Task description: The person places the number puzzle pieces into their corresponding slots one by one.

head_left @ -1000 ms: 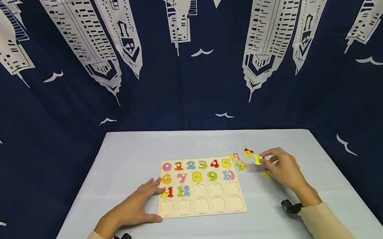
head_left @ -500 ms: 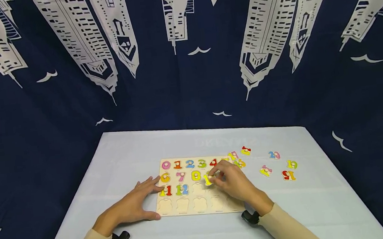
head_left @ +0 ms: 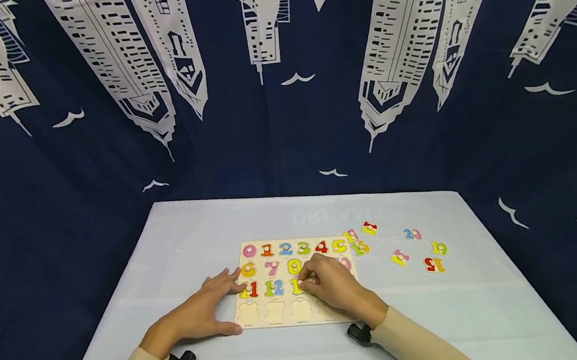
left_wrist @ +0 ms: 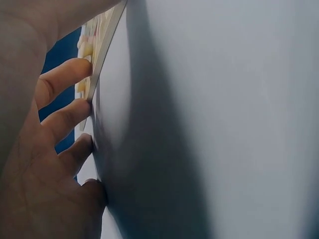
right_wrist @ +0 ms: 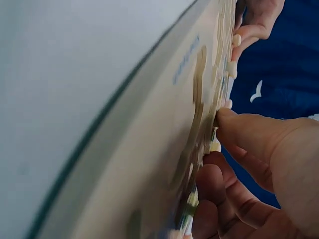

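Note:
A wooden number puzzle board [head_left: 261,323] lies on the white table, with several coloured number pieces with knobs seated in its upper rows. My left hand [head_left: 204,309] rests at the board's left edge, fingers spread and thumb near the lower left corner; the left wrist view shows its fingertips [left_wrist: 82,69] along that edge. With thumb and fingertips my right hand [head_left: 331,281] pinches a yellow number puzzle piece [head_left: 294,286] at the third row, just right of the 12 [head_left: 273,288]. My right hand hides part of the board's right side and most of that piece.
Loose number pieces lie right of the board: a 20 [head_left: 412,234], a 15 [head_left: 434,265], a 19 [head_left: 439,248] and several more. Two of them, including a yellow-green one [head_left: 360,247], lie against the board's upper right corner. A dark blue printed curtain [head_left: 273,134] hangs behind the table.
My right hand has carried the yellow number puzzle piece leftward from the loose pieces to the board's third row and lowered it there. The left hand has stayed at the board's edge.

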A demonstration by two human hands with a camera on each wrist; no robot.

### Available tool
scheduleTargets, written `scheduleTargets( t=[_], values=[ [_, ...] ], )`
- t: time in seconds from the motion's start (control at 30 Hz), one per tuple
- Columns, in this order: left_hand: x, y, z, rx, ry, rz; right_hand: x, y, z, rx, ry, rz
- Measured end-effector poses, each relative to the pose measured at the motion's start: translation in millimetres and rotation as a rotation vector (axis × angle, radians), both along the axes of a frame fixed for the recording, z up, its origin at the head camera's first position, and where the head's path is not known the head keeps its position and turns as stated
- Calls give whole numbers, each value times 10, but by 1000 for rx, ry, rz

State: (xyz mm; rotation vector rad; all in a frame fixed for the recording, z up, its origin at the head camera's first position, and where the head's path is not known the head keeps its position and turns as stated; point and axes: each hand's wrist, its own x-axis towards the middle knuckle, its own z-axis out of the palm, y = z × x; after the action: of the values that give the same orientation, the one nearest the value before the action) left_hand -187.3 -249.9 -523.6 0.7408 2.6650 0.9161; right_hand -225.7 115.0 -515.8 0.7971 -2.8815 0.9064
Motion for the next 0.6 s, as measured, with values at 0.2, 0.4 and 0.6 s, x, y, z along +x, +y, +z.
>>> scheduleTargets(
  t=[0.2,0.4,0.6],
  values=[
    [12,7,-13,4,12,6,7,-53,14,-1,12,26],
    [18,26,-4,6,-4,6,23,-48,-10,9,14,13],
    [22,23,-11,9,-2,12,28,-26,-25,-32,3,31]
  ],
)
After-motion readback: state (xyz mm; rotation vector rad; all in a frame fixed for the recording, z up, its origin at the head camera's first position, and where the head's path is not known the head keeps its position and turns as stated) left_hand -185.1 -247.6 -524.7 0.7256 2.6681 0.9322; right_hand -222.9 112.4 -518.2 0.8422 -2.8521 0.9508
